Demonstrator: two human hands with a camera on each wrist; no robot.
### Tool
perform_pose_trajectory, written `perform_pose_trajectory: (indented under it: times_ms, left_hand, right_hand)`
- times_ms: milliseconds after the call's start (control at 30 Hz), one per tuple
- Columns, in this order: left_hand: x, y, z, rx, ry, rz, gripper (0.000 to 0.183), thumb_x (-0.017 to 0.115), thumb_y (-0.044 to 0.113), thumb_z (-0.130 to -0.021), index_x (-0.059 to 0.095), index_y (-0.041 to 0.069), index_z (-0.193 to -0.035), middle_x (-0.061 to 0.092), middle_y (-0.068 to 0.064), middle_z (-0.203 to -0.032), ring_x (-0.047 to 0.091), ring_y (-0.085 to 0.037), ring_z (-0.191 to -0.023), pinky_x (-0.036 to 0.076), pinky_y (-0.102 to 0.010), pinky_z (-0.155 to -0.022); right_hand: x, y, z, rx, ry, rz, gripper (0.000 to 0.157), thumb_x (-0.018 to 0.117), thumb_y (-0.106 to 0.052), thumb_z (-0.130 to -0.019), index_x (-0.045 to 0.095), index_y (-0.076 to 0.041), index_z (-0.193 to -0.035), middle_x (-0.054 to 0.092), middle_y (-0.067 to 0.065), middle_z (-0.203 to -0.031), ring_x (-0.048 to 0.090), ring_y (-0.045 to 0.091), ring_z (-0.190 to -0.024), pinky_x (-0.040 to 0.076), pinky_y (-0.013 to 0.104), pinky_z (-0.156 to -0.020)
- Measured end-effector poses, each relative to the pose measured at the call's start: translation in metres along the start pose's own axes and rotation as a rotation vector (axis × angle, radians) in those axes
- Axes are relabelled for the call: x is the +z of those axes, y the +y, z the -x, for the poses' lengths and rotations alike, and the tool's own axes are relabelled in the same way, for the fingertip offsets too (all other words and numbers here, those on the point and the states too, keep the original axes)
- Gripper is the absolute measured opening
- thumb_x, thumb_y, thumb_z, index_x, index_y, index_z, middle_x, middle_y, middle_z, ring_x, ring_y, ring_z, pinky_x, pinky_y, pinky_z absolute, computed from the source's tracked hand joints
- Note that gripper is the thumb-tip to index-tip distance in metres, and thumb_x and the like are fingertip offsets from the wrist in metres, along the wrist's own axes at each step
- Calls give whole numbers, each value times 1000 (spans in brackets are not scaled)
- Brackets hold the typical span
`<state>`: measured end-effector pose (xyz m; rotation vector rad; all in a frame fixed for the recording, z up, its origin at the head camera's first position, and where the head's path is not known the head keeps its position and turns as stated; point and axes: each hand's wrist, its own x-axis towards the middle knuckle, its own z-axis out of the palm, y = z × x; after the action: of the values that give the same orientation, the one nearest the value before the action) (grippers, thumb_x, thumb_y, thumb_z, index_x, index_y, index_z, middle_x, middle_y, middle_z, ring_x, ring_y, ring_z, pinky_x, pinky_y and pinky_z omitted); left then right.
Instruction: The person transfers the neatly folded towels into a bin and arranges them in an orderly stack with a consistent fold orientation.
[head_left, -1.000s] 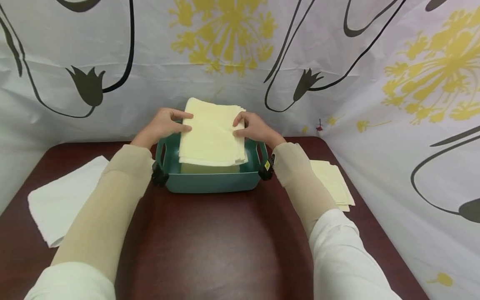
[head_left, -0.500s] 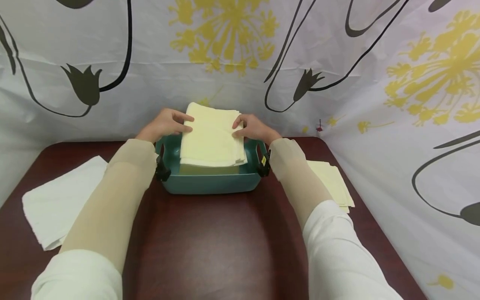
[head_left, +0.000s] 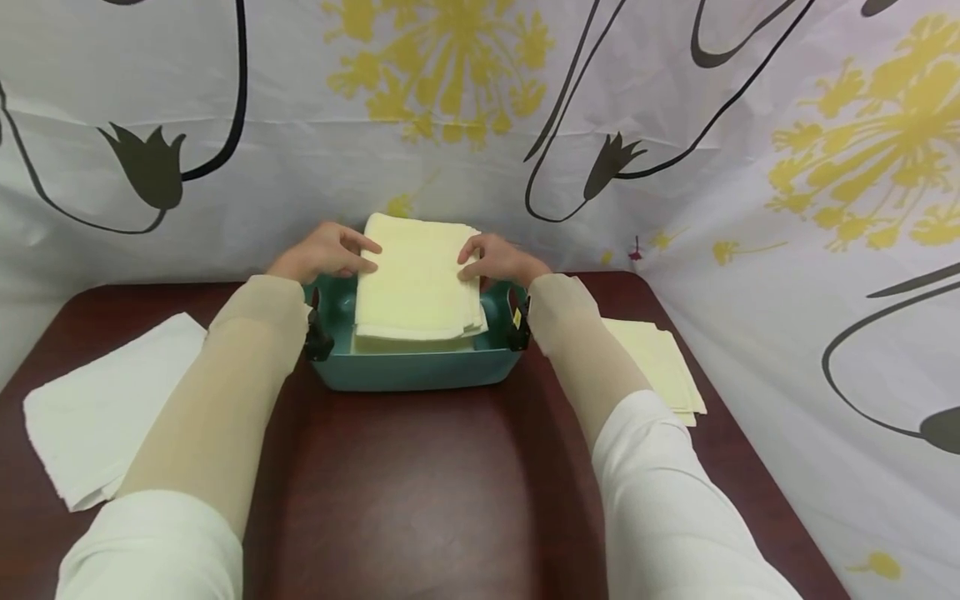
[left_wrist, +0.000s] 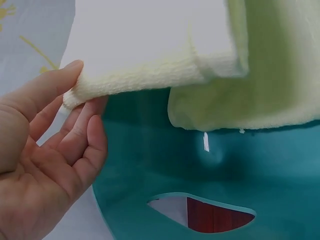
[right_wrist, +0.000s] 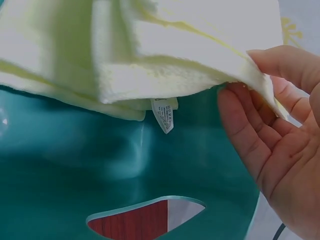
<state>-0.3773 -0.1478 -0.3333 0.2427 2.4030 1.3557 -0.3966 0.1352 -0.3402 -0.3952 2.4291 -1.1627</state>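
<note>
A folded pale yellow towel (head_left: 420, 279) is held over the teal basket (head_left: 408, 372), tilted with its far edge raised. My left hand (head_left: 327, 252) pinches its left edge between thumb and fingers; the left wrist view shows the thumb on top of the towel (left_wrist: 135, 45). On the other side my right hand (head_left: 498, 257) pinches the right edge, thumb above and fingers beneath in the right wrist view. Beneath it another folded yellow towel (left_wrist: 220, 107) lies inside the basket. A small white label (right_wrist: 163, 115) hangs out below the towel layers in the right wrist view.
A folded white towel (head_left: 108, 408) lies at the left of the dark red table (head_left: 420, 500), partly behind the left arm. More folded yellow cloths (head_left: 660, 367) lie at the right, beside the right forearm. A patterned curtain (head_left: 292, 167) hangs close behind the basket.
Both hands have lowered the held towel slightly into the basket, its far edge sinking. The whole view has shifted a little, with the white towel appearing farther left.
</note>
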Motion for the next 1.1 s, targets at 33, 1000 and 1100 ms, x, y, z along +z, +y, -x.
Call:
perform_pose_trajectory:
  times_ms: [33,1000,1100]
  left_hand:
    - [0,-1,0,0,-8,3,40,67,12,-86,58,1,-124,61,-2,-83,42,-13,-56,39,-28,-57]
    - [10,-4,10,-107,-319,-90,42,63,7,-88,51,-7,-126,46,1,-57,37,-10,-51,39,-29,-57]
    - [12,-2,10,-133,-358,-125,43,63,8,-89,51,-7,-127,51,1,-62,45,-10,-57,44,-29,-63]
  right_hand:
    - [1,0,0,3,-5,-1,20,66,-7,-86,55,-1,-102,58,13,-78,63,24,-61,49,51,-77]
    - [17,9,10,217,-283,-8,23,63,-8,-88,52,-2,-108,57,9,-82,57,17,-61,53,33,-66]
    - [20,11,11,239,-310,5,26,63,-9,-88,51,-2,-110,55,10,-86,56,17,-62,53,36,-71]
